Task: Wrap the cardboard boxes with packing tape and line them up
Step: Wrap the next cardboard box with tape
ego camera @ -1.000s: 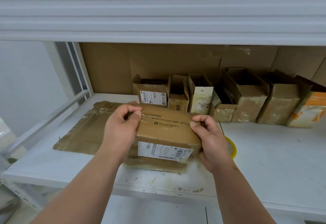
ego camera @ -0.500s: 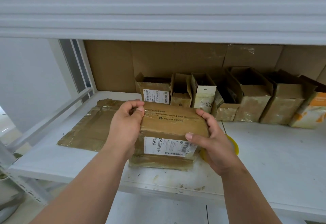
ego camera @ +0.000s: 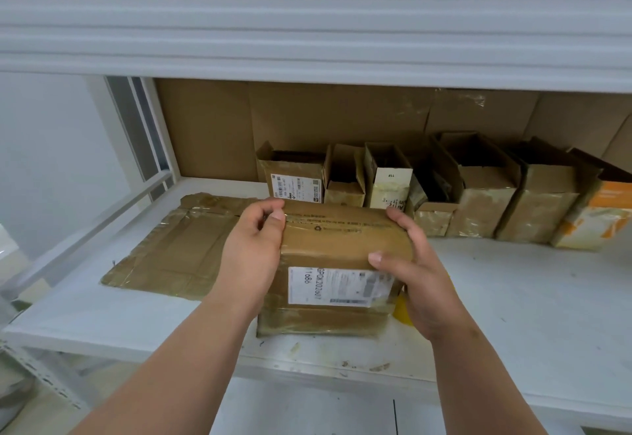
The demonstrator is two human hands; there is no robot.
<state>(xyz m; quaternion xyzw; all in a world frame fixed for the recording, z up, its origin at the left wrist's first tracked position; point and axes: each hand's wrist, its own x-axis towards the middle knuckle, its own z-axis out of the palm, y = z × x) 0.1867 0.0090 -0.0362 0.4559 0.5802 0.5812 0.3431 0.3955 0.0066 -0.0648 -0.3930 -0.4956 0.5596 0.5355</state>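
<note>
**Steadying the box for taping**

We clasp the box (ego camera: 342, 263) from both sides on the shelf (ego camera: 530, 297): left hand (ego camera: 251, 256) curls over its left edge, right hand (ego camera: 415, 273) wraps its right corner, keeping it square. Since a second ago, our right thumb has come onto the top, hiding more of the tape roll (ego camera: 400, 315).

Brown corrugated cardboard box (ego camera: 342, 246) at centre frame, matt, banded with glossy clear tape (ego camera: 338, 220) across the top; smooth white paper label (ego camera: 338, 285) on the near face. Flattened cardboard sheet (ego camera: 178, 250) at left, creased, taped over with a wrinkled sheen. Row of open cardboard boxes (ego camera: 478, 191) along the back, dull brown, tape-patched and shiny low down. White shelf (ego camera: 530, 297) of painted metal, matt, scuffed and stained near the front edge. Sliver of yellow (ego camera: 400, 311) beside the box at right, possibly plastic, mostly hidden.
</note>
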